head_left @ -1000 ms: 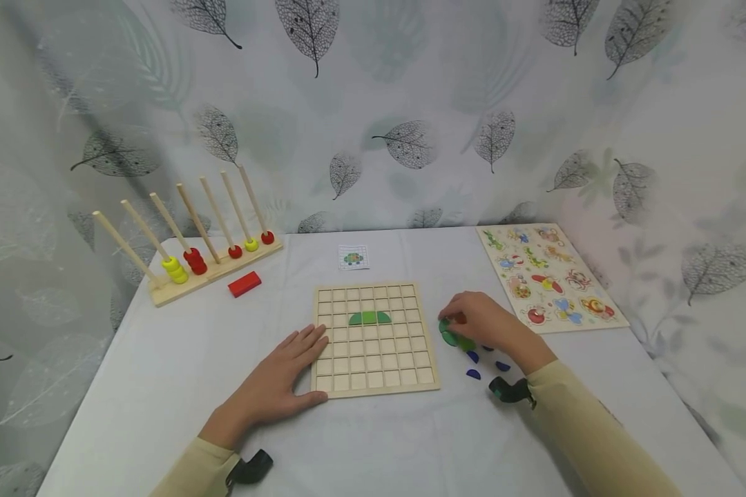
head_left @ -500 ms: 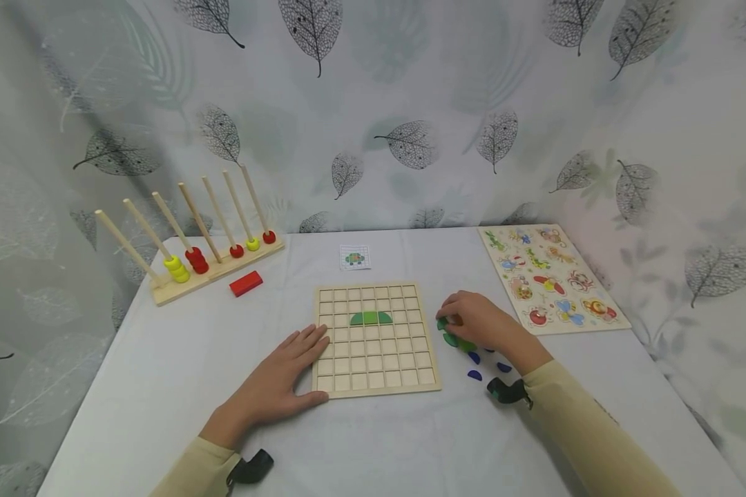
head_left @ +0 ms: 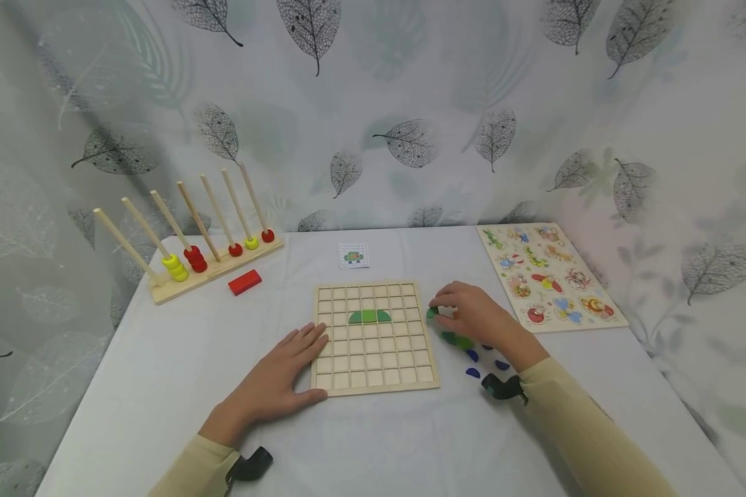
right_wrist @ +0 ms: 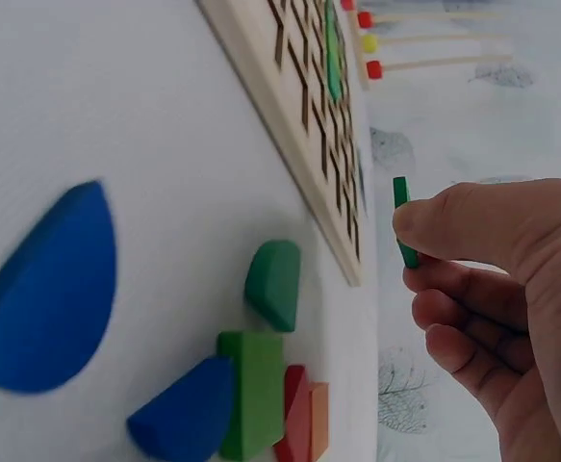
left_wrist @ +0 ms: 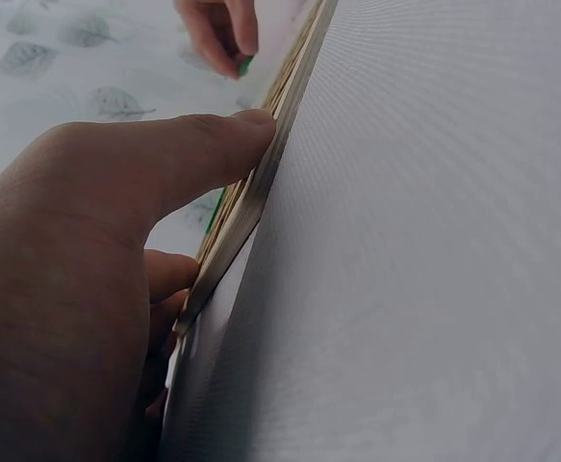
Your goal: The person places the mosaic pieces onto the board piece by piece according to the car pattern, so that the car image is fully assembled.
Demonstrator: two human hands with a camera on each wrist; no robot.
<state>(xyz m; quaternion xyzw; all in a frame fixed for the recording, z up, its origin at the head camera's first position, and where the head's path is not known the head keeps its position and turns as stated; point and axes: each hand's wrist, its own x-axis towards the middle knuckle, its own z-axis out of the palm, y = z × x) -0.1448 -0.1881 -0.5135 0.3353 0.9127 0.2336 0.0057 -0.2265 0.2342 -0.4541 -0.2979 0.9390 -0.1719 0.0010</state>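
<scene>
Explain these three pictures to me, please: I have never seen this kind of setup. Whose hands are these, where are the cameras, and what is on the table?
No machine here: a person works with bare hands, wearing one camera on the head and one on each wrist. The wide picture is the head view; the two close ones look along each hand.

On the white table lies a wooden grid board with a few green pieces already set in it. The left hand rests flat against the board's edge, thumb on its rim. The right hand pinches a thin green piece just off the board's right side. Loose blue, green, red and orange pieces lie beside it. Further back: a peg rack with beads, a red block, a small picture card and an animal puzzle.
</scene>
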